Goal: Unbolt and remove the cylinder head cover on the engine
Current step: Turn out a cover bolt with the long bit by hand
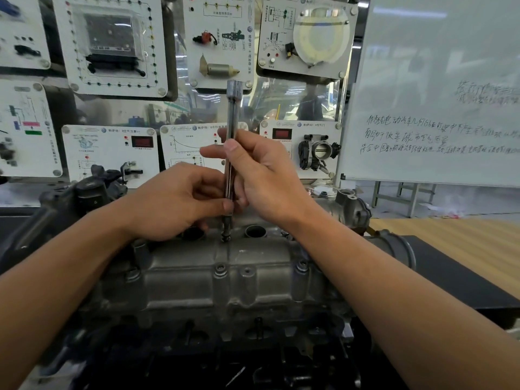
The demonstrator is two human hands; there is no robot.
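The upright extension bar [232,114] is clamped by the right hand [264,178] fingers; just below them it is pinched by the left hand [171,204].

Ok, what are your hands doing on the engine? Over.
Left hand and right hand grip the extension bar, upright. Tip on a bolt atop the cover. Nothing blocking.

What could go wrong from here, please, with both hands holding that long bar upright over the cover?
1. The bolt at the tip of the extension bar looks partly raised, so it could fall off and drop into the open plug well beside it.
2. The left hand and right hand hold the tall bar with fingers alone, so it may tilt and slip off the bolt.
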